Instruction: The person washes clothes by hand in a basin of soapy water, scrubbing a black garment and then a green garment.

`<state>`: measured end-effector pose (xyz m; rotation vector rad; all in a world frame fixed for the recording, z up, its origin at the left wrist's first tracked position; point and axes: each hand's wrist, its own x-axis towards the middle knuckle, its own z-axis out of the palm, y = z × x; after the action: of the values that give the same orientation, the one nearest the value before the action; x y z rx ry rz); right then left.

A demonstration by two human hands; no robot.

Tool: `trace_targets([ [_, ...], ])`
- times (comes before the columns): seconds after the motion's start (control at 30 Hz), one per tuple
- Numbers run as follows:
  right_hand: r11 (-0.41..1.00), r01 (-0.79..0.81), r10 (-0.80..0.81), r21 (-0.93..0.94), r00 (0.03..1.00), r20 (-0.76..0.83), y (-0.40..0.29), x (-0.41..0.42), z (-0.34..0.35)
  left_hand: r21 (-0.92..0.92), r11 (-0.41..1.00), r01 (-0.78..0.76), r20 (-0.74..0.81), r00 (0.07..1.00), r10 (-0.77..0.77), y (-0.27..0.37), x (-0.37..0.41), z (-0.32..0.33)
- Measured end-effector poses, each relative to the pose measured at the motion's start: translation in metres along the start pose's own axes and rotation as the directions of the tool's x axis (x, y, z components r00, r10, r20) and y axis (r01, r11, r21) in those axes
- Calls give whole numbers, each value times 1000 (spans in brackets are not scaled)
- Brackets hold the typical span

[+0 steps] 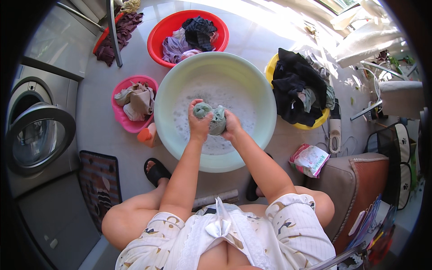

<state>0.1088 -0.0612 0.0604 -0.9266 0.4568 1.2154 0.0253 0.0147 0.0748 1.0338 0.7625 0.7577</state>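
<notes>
A large pale green plastic tub [172,141] with sudsy water [216,84] stands before me. Above the suds, a wet grey-green cloth [217,123] is bunched between my two hands. My left hand [199,123] curls around one rounded end of it, fingers and thumb wet. The cloth's other, larger bunch sits against the palm and fingers of my right hand [232,125]. Foam clings to the cloth near its top. Parts of my fingers are hidden behind it.
Around the tub are a red basin [153,44], a pink basin [118,116] and a yellow basin [319,121], each with clothes. An orange-capped bottle [148,135] is at the left. A washing machine [69,94] has its door open. A printed packet [308,160] lies beside a brown padded seat [332,189].
</notes>
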Motion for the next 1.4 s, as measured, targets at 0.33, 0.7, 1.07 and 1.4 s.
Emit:
trace_targets([
  [0.33, 939, 170, -91, -300, 962, 259, -9, -65, 23, 484, 799, -357, 110, 930, 350, 29, -17, 13],
  [0.7, 991, -92, 127, -95, 857, 499, -44, -63, 21, 478, 272, -836, 531, 521, 668, 91, -56, 46],
  [1.07, 854, 305, -27, -421, 835, 550, -34, -8, 2, 426, 110, -898, 662, 392, 639, 71, -40, 48],
  [1.4, 971, 25, 44, -240, 960, 278, -59, -21, 23, 571, 484, -663, 423, 743, 519, 60, -8, 50],
])
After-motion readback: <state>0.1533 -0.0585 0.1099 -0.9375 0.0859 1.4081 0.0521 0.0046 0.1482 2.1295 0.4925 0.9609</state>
